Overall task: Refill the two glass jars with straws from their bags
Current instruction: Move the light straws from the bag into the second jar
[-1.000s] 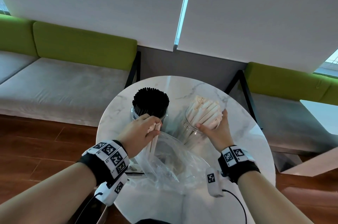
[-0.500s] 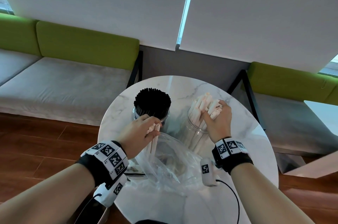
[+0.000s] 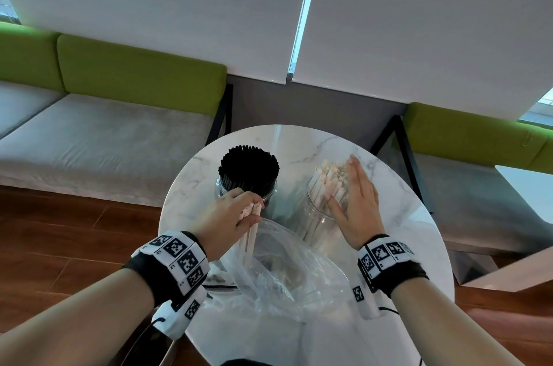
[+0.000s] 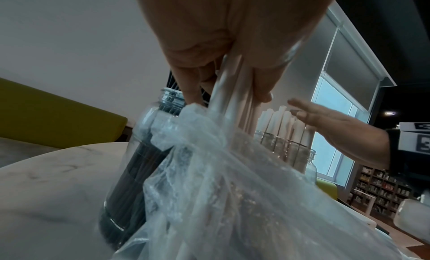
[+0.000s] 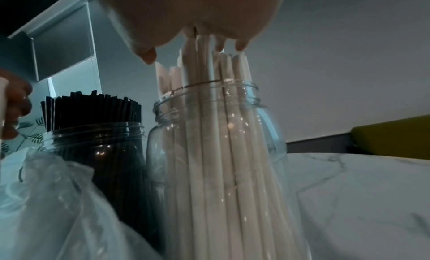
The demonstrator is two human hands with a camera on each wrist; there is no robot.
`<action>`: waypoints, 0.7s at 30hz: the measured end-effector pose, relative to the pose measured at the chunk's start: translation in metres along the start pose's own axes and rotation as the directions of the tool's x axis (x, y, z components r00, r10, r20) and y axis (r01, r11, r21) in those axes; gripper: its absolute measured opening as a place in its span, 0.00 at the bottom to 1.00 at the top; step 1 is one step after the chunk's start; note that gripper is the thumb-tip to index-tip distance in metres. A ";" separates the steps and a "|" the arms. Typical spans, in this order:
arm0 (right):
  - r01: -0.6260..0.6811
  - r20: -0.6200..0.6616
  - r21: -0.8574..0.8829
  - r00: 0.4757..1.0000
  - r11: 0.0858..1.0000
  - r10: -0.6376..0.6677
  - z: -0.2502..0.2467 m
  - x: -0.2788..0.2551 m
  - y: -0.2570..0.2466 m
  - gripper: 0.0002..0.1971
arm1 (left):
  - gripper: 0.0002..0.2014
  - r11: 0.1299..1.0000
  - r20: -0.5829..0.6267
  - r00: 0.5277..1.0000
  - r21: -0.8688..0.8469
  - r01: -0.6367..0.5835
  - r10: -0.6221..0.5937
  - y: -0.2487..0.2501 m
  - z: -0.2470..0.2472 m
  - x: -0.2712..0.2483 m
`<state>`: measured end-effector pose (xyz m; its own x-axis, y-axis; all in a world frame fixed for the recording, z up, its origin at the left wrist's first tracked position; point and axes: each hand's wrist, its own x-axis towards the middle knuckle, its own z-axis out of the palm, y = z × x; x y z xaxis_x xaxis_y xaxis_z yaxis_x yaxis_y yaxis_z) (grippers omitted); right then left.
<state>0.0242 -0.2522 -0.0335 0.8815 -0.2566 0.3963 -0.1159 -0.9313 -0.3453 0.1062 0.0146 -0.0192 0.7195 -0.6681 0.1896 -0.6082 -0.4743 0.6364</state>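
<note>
Two glass jars stand on a round marble table [image 3: 398,201]. The left jar [image 3: 223,190] [image 5: 93,153] is packed with black straws [image 3: 248,168]. The right jar [image 3: 311,216] [image 5: 209,153] holds white straws [image 3: 329,180] [image 5: 209,116]. My right hand [image 3: 357,195] lies flat with straight fingers on top of the white straws. My left hand [image 3: 230,213] grips a small bundle of white straws [image 3: 250,231] [image 4: 232,91] that reaches down into a clear plastic bag [image 3: 278,270] [image 4: 232,190] in front of the jars.
Grey benches with green backrests [image 3: 140,72] run along the wall behind the table. A second white table [image 3: 529,186] shows at the right edge. Wooden floor [image 3: 59,231] lies on both sides.
My right hand let go of the white straws it was clutching and now lies flat on their tops. The left hand has stayed put with its bundle.
</note>
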 end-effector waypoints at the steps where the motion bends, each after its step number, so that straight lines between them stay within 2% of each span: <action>1: 0.005 0.001 0.003 1.000 1.000 -0.005 -0.002 0.002 -0.002 0.40 | 0.12 1.000 0.000 1.000 -0.002 0.004 -0.004 0.000 0.000 0.000; 5: 0.143 0.190 -0.167 0.976 0.976 -0.110 -0.002 0.011 -0.006 0.37 | 0.12 1.000 0.005 1.000 -0.007 0.018 -0.018 -0.001 0.002 0.000; 8: 0.141 0.156 -0.160 0.981 0.977 -0.117 -0.003 0.014 -0.004 0.37 | 0.12 1.000 0.007 1.000 0.002 0.013 -0.013 0.000 0.001 0.000; 11: 0.181 0.237 -0.258 0.964 0.949 -0.119 -0.004 0.013 -0.003 0.38 | 0.12 1.000 0.011 1.000 -0.016 0.022 -0.022 0.000 0.001 -0.001; 16: 0.097 0.235 -0.287 0.971 0.953 -0.028 -0.012 0.031 -0.005 0.45 | 0.11 1.000 0.008 1.000 -0.005 0.022 -0.022 0.000 0.002 -0.001; 18: 0.076 0.284 -0.310 0.959 0.948 0.017 -0.012 0.044 -0.006 0.48 | 0.12 1.000 0.004 1.000 -0.005 0.011 -0.011 0.000 0.002 -0.001; 21: 0.054 0.369 -0.298 0.927 0.953 0.063 -0.008 0.061 -0.007 0.47 | 0.12 1.000 0.004 1.000 0.019 -0.003 0.003 0.000 0.003 0.000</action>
<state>0.0755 -0.2632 0.0000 0.9790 -0.2014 0.0313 -0.1995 -0.9784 -0.0545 0.1054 0.0129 -0.0214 0.7166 -0.6715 0.1885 -0.6163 -0.4831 0.6219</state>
